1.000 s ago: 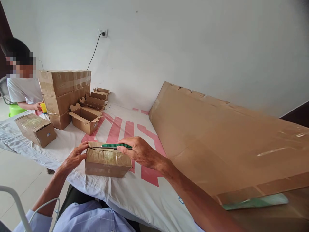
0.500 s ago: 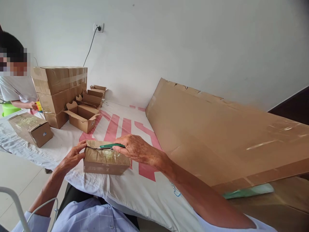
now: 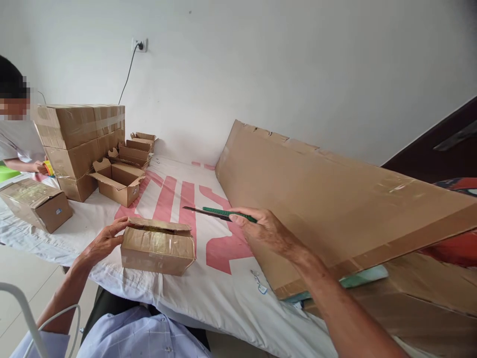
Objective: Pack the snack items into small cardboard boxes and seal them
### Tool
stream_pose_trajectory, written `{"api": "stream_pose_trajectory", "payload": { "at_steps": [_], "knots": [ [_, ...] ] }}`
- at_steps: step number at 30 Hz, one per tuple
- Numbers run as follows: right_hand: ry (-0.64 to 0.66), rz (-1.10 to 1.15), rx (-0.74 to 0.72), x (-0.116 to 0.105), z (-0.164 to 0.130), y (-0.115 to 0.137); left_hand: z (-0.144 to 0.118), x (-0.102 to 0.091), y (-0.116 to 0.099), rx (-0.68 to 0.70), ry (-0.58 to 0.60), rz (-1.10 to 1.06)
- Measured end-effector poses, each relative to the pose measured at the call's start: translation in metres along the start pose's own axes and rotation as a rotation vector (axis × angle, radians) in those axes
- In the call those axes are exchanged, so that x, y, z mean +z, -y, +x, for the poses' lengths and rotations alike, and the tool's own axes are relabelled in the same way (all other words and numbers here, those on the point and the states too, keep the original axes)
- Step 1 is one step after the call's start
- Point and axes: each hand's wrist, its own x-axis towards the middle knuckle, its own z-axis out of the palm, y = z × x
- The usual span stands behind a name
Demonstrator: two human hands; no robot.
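A small taped cardboard box (image 3: 157, 246) lies on the white cloth with red stripes (image 3: 186, 204), its top flap slightly lifted. My left hand (image 3: 102, 241) rests against the box's left end, fingers on its upper edge. My right hand (image 3: 266, 228) is to the right of the box, away from it, and grips a green-handled utility knife (image 3: 219, 214) with the blade pointing left over the cloth.
A big flattened cardboard sheet (image 3: 328, 199) lies at the right. Stacked sealed boxes (image 3: 80, 136) and several open small boxes (image 3: 117, 181) stand at the back left, another sealed box (image 3: 35, 204) at the left edge. A person (image 3: 15, 129) sits behind them holding a tape roll.
My right hand has pulled the knife off the box's top edge and moved right. The box's flap now stands a little open. The view has turned right.
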Motion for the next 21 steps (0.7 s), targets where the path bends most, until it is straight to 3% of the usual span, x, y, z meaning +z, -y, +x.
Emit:
{"api": "stream_pose_trajectory", "payload": {
  "at_steps": [4, 8, 12, 14, 16, 21],
  "knots": [
    [-0.177, 0.043, 0.048, 0.057, -0.023, -0.057, -0.001, -0.003, -0.002, -0.020, 0.052, -0.005],
    [-0.292, -0.106, 0.096, 0.126, -0.049, -0.110, -0.003, -0.009, -0.001, -0.098, 0.121, -0.002],
    [-0.357, -0.232, 0.134, 0.149, -0.059, -0.137, -0.007, -0.015, -0.003, -0.119, 0.190, 0.161],
    [-0.396, -0.222, 0.096, 0.147, -0.054, -0.132, -0.007, -0.015, -0.001, -0.117, 0.198, 0.225],
    [-0.417, -0.123, 0.023, 0.142, -0.045, -0.111, -0.005, -0.015, 0.002, -0.100, 0.207, 0.264],
    [-0.348, 0.068, -0.247, 0.132, -0.028, -0.019, 0.002, -0.010, 0.009, -0.066, 0.196, 0.325]
  ]
}}
